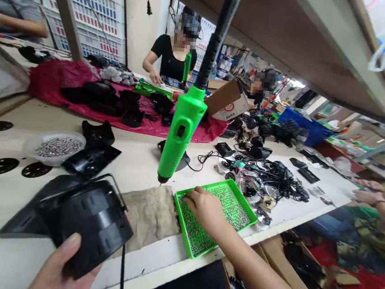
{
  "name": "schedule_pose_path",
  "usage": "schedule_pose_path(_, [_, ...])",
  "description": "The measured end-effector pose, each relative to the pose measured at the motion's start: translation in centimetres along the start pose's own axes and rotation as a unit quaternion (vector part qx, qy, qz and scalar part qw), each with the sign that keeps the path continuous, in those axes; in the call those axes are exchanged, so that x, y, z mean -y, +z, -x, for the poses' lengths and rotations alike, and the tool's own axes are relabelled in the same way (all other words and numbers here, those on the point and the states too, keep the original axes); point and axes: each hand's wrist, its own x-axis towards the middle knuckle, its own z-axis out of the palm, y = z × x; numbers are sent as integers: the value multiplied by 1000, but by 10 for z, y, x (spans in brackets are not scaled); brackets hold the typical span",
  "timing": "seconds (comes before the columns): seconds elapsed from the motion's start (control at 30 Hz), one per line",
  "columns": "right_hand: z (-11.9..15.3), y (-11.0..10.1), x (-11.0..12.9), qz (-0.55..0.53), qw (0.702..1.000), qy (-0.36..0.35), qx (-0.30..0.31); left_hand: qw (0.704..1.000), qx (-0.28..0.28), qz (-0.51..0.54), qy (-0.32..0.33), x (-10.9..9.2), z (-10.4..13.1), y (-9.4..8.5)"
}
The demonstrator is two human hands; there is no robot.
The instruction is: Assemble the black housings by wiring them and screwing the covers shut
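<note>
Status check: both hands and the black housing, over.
Left hand gripping black housing. Right hand in green tray of small metal parts. Green screwdriver hanging ahead.

Black curved plastic housing (93, 221): smooth, glossy highlights. Green rectangular plastic tray (183, 226): smooth, low sheen. Small silvery metal screws (237, 208): shiny. Beige rectangular cloth pad (153, 215): matt, creased. Green cylindrical plastic screwdriver (174, 149): smooth, satin.
</note>
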Motion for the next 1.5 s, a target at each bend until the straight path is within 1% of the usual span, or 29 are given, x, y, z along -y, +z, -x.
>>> schedule_pose_path(0.1, [2, 3, 8, 20, 1000, -16, 10, 996, -79, -42, 25, 1, 2, 20])
schedule_pose_path(0.17, [2, 3, 7, 22, 999, -31, 11, 995, -81, -59, 30, 0, 2, 27])
schedule_pose_path(0.23, [1, 3, 3, 18, 999, -50, 11, 996, -58, -55, 30, 0, 2, 28])
schedule_pose_path(0.4, [1, 8, -8, 0, 995, -97, 4, 997, -65, -39, 29, 1, 5, 24])
schedule_pose_path(0.53, [10, 5, -9, -29, 993, -111, -30, 998, -41, -42, 36, 5, 6, 19])
schedule_pose_path(0.63, [19, -2, 3, -94, 984, -137, -60, 998, -27, -49, 40, 9, 6, 13])
schedule_pose_path(0.7, [22, -5, 15, -151, 970, -174, -79, 998, -17, -39, 46, 10, 6, 8])
schedule_pose_path(0.77, [24, -6, 24, -184, 958, -199, -94, 999, -11, -25, 45, 11, 7, 3])
schedule_pose_path(0.87, [25, -2, 22, -185, 959, -184, -112, 999, -15, -17, 36, 11, 7, -4])
schedule_pose_path(0.97, [30, 4, 5, -180, 967, -129, -125, 999, -9, -24, 34, 11, 7, -9])
schedule_pose_path(1.03, [32, 2, -6, -197, 968, -84, -133, 999, -7, -35, 31, 13, 6, -11])
schedule_pose_path(1.07, [31, -2, -8, -225, 962, -64, -140, 999, -8, -41, 32, 14, 6, -11])
schedule_pose_path(1.1, [28, -7, -8, -266, 951, -50, -152, 998, -11, -46, 35, 15, 6, -10])
schedule_pose_path(1.17, [15, -24, -1, -369, 910, -47, -182, 997, -15, -52, 49, 17, 8, -5])
schedule_pose_path(1.23, [-5, -43, 16, -460, 861, -80, -201, 996, -22, -60, 65, 19, 11, 3])
schedule_pose_path(1.27, [-16, -52, 27, -495, 840, -101, -197, 995, -27, -65, 72, 19, 14, 8])
schedule_pose_path(1.33, [-36, -66, 50, -557, 805, -138, -151, 993, -38, -76, 80, 19, 18, 16])
schedule_pose_path(1.37, [-43, -71, 61, -583, 789, -141, -131, 993, -44, -79, 79, 19, 20, 19])
schedule_pose_path(1.43, [-50, -76, 79, -606, 771, -142, -136, 992, -59, -83, 72, 19, 20, 22])
schedule_pose_path(1.5, [-50, -75, 90, -615, 757, -153, -158, 991, -78, -87, 61, 20, 17, 19])
